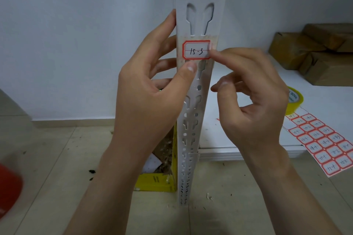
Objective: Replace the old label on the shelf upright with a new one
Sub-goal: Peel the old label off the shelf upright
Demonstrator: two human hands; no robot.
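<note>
The left hand (150,89) braces the shelf upright (196,86): its thumb presses on the front face just below the label (196,50), and its other fingers curl behind the upright's left edge, gripping it. The right hand (254,101) has its forefinger tip on the label's right edge; the remaining fingers are loosely curled and hold nothing visible.

The label, red-bordered and marked "15-3", sits on the upright's front face over a patch of yellowed residue, between two pairs of keyhole slots.

Recommended procedure for this step, as a judgement:
- Keep the left thumb planted so the upright does not twist.
- Rub from the label's centre outward to the right edge, then along the corners, to prevent lifting.
- Check that the border sits square to the upright's edges; the residue beneath may weaken adhesion.

Farther right, a sheet of spare labels (322,141) and a yellow tape roll (294,99) lie on the white shelf (248,139).
</note>
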